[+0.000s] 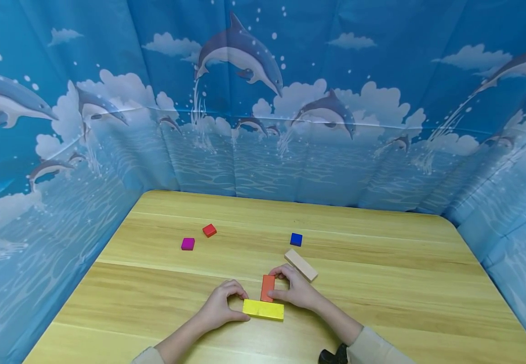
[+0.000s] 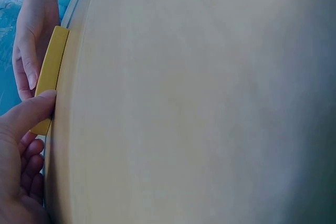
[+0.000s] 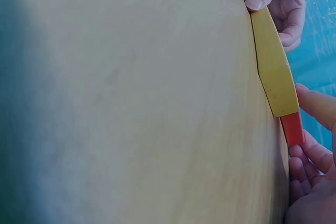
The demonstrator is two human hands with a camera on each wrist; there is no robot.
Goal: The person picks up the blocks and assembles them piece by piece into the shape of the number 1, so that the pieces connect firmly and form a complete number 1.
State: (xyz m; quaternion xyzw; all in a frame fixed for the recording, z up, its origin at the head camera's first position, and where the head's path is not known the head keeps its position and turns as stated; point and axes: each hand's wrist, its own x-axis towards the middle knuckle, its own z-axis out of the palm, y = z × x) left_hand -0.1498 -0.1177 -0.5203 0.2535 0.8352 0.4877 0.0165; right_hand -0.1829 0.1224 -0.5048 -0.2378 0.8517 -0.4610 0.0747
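Note:
A long yellow block (image 1: 264, 310) lies on the table near its front, and my left hand (image 1: 219, 307) holds it by its left end between thumb and fingers. Just behind it is an orange block (image 1: 268, 287), its length pointing away from me and its near end up against or very close to the yellow one. My right hand (image 1: 296, 290) pinches the orange block, thumb on the near part and fingers at the far right corner. In the right wrist view, the yellow block (image 3: 274, 64) hides most of the orange block (image 3: 293, 128).
A plain wooden block (image 1: 301, 265) lies slanted just beyond my right hand. Farther back sit a small blue block (image 1: 296, 239), a red block (image 1: 209, 230) and a magenta block (image 1: 188, 244). A dark object (image 1: 333, 355) shows by the right sleeve. A dolphin-print curtain (image 1: 263, 162) surrounds the table.

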